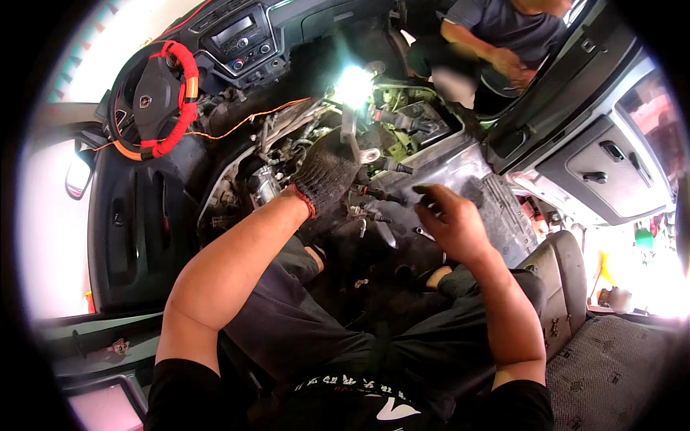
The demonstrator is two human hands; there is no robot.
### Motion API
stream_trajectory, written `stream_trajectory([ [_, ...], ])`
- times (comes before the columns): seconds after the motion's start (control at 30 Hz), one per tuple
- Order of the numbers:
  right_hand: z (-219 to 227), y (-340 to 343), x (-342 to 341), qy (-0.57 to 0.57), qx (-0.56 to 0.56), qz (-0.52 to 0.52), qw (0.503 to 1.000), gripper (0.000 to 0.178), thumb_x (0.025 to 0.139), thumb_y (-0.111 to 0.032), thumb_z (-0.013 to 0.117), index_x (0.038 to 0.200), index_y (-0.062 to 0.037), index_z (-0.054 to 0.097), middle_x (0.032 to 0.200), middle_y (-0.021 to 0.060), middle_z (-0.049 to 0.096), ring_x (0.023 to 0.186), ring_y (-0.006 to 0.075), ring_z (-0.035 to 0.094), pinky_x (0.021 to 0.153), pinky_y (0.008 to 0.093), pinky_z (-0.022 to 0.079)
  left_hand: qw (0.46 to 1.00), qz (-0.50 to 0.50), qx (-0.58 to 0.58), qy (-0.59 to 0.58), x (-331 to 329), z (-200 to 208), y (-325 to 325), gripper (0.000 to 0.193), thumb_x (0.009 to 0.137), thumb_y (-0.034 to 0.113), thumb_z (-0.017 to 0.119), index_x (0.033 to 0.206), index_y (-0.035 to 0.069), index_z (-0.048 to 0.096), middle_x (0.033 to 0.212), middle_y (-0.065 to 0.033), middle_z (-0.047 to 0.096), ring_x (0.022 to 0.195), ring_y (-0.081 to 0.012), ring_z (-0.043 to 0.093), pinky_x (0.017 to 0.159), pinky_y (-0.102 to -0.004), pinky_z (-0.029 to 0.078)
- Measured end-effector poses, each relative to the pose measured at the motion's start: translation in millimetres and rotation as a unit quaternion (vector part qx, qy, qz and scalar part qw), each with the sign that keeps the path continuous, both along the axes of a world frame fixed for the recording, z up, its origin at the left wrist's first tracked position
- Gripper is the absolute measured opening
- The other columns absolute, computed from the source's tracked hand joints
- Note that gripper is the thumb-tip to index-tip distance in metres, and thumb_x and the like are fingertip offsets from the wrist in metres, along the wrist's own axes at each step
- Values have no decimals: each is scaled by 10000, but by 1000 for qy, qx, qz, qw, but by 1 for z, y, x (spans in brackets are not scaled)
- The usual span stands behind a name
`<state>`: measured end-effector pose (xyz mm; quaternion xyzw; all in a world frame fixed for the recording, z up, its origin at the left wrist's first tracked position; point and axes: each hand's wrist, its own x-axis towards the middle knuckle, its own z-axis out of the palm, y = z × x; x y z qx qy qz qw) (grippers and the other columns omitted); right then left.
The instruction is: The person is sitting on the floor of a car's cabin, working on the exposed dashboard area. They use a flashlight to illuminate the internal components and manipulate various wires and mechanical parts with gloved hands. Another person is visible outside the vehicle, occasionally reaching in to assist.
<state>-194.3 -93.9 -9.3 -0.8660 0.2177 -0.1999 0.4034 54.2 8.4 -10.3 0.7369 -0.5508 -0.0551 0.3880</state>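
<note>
My left hand (327, 172), in a dark knit glove with a red cuff edge, reaches into the open engine bay (248, 154). Its fingers are hidden behind the glove's back and a metal bracket (348, 129), so I cannot see what they grip. A glaring work light (353, 87) shines just above the bracket. My bare right hand (454, 221) hovers over the bay's right side, fingers bent and apart, with nothing visible between them. Nearest to it is a black plug-like connector (384, 194); similar black connectors (394, 166) lie farther up. A small silvery cylinder (424, 233) shows just below its fingers.
The steering wheel (189, 86) with a red and orange cover stands at the left. An orange wire (248, 121) crosses from it to the bay. Another person (496, 39) sits at the far right by an open door (600, 165). A patterned seat (611, 373) is at the near right.
</note>
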Motion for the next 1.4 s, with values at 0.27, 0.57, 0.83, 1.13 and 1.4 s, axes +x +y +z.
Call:
stream_trajectory([
  [0.27,27,-32,-29,-75,113,-109,985,205,930,-159,675,1066,-6,668,850,158,705,769,190,689,704,338,535,990,-43,8,136,-21,4,-18,417,993,402,511,1058,8,635,910,-179,686,846,-338,651,790,-436,524],
  [0.57,10,-26,-42,-37,18,-67,997,282,869,-248,657,1082,-72,599,807,206,671,790,415,662,702,505,527,933,-8,34,358,-37,-21,8,470,974,160,584,1419,53,477,1308,-123,571,1159,-234,573,932,-352,484],
  [0.83,5,-24,-30,-18,14,-52,998,323,844,-230,651,1073,-31,539,827,220,658,819,432,642,729,523,506,948,-4,34,317,18,-65,4,384,995,128,554,1364,28,528,1262,-101,594,1059,-199,591,896,-300,478],
  [1.13,5,-26,-26,15,27,-59,998,371,858,-224,638,1174,-52,543,870,222,670,863,429,643,750,520,506,953,36,51,296,-6,-51,-12,377,946,316,672,1172,17,637,964,-30,633,820,-142,565,707,-316,474],
  [1.4,2,-23,-25,21,13,-40,999,360,871,-228,644,1181,-70,551,887,202,681,866,411,650,746,499,518,969,-9,109,220,-36,-5,-14,363,916,38,621,1275,-1,584,1110,-82,650,962,-181,616,804,-328,512],
])
